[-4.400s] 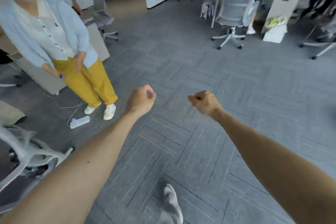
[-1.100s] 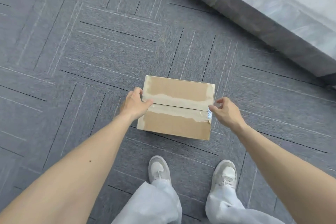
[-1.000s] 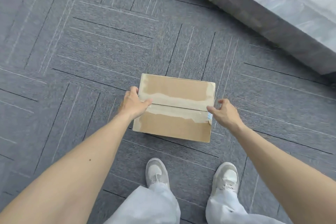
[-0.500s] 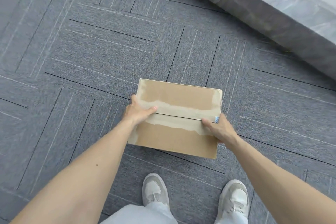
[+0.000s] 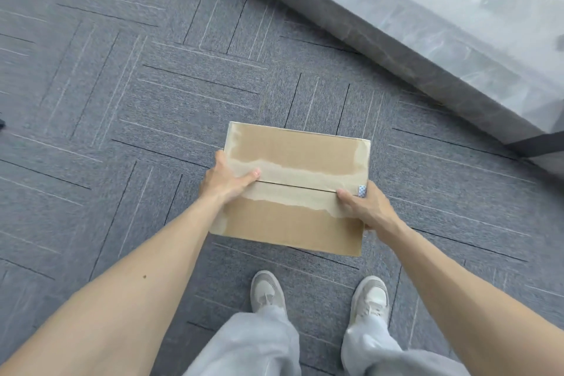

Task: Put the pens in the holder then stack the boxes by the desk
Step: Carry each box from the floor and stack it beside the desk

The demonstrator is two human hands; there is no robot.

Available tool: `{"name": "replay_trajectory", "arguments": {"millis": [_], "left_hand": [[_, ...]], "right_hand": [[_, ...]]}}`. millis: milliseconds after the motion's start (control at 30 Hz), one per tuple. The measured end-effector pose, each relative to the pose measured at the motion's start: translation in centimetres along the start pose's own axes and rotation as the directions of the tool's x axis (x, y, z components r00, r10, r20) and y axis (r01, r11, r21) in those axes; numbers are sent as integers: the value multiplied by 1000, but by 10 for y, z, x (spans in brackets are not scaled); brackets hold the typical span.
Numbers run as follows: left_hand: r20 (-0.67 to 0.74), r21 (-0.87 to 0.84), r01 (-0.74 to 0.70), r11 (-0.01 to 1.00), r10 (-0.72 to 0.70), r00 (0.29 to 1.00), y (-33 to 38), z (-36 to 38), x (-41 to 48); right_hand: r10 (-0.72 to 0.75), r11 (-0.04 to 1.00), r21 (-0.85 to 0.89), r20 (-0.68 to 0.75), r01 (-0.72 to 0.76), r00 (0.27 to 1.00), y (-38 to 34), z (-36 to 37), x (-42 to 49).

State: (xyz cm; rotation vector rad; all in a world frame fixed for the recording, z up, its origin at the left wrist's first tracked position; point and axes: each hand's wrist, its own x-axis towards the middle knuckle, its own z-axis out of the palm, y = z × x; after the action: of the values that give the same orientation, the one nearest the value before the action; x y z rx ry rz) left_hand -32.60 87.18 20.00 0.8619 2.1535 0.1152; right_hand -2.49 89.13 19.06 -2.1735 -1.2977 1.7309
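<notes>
A brown cardboard box (image 5: 293,192), its top seam covered by a strip of torn tape, is held in front of me above the grey carpet. My left hand (image 5: 224,181) grips its left side, thumb lying on the top along the tape. My right hand (image 5: 364,207) grips the right side, thumb on top near a small blue-patterned sticker. The fingers of both hands are hidden under the box's sides. No pens or holder are in view.
A grey window ledge (image 5: 427,49) runs diagonally across the upper right, with glass behind it. My two feet in pale shoes (image 5: 317,296) stand on the carpet just below the box. Grey carpet tiles stretch out to the left.
Both hands closed on the sides of the box and raised it off the carpet toward me. The view has tilted, showing more of the window ledge.
</notes>
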Motion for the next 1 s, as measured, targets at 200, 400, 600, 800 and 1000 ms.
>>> {"name": "replay_trajectory", "arguments": {"millis": [200,400,600,800,1000], "left_hand": [[-26,-29,-100,995,99,995,90,-124,-104],[-99,-75,-222,972,214,972,197,-247,-217],[-142,-66,-363,930,351,926,277,-329,-321],[-151,0,-532,847,526,837,339,-372,-384],[-71,108,-720,685,728,682,402,-386,-433]], "right_hand": [[-70,997,31,-89,73,994,-102,-83,-117],[-145,980,117,-153,163,978,-197,-180,-238],[-253,944,145,-261,297,932,-259,-263,-346],[-254,925,160,-419,346,872,-280,-312,-423],[-183,896,213,-624,391,760,-264,-337,-497]]}}
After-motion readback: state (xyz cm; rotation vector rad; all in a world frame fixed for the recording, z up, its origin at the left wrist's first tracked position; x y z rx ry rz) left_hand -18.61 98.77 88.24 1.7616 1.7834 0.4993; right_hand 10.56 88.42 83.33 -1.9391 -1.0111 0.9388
